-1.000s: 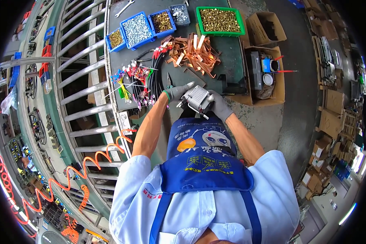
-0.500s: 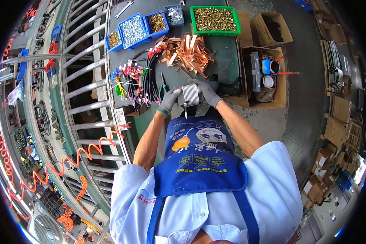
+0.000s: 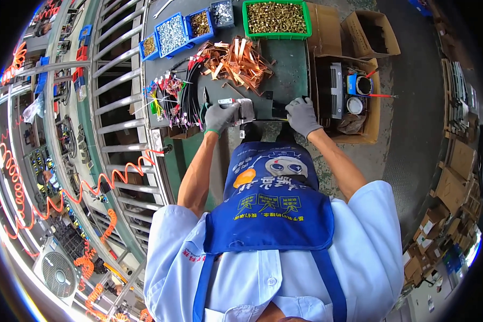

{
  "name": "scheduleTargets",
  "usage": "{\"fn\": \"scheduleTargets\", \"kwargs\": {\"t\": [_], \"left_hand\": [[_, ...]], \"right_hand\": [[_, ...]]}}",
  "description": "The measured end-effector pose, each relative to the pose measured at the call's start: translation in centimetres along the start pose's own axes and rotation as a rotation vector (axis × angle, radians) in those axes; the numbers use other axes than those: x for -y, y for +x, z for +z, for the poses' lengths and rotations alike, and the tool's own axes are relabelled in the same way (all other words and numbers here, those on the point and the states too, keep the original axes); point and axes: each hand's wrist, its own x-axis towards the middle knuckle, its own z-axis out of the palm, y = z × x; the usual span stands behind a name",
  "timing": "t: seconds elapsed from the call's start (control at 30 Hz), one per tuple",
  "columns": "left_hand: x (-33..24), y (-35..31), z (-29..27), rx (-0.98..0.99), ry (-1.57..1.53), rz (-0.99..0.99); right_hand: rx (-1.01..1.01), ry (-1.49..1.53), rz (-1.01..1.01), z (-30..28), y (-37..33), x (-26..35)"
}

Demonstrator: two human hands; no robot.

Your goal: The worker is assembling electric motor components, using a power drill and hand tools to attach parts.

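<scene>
My left hand (image 3: 221, 117), in a grey glove, grips a ribbed silver-grey metal block (image 3: 246, 110) at the table's near edge. A small white part shows at the block's top left, and a short tab hangs below it. To the right, my gloved right hand (image 3: 302, 116) is closed over the right end of a black bracket (image 3: 278, 109) lying on the table; its fingertips are partly hidden. Dark-handled pliers (image 3: 205, 99) lie just beyond my left hand. Farther off is a loose pile of copper strips (image 3: 237, 64), beside a bundle of black cables (image 3: 190, 99).
Blue bins (image 3: 172, 35) of small metal parts and a green tray (image 3: 277, 36) of brass pieces stand at the back. Cardboard boxes (image 3: 374, 102) adjoin the table's right side. Metal rollers (image 3: 124, 125) and a coiled orange hose (image 3: 99, 188) are at left.
My right hand has let go of the ribbed block and moved right to the black bracket. My left hand keeps the block, which now sits slightly farther from my body.
</scene>
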Motion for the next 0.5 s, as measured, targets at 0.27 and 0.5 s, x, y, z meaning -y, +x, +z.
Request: {"fn": "scheduleTargets", "kwargs": {"t": [0.27,0.5], "left_hand": [[-2.7,-3.1,-0.5,-0.149,0.152,0.301],[-8.7,-5.8,-1.9,0.068,0.036,0.211]], "right_hand": [[-0.071,0.169,0.015,-3.1,-0.9,-3.0],[-0.245,0.311,0.207,-6.0,-4.3,-6.3]]}}
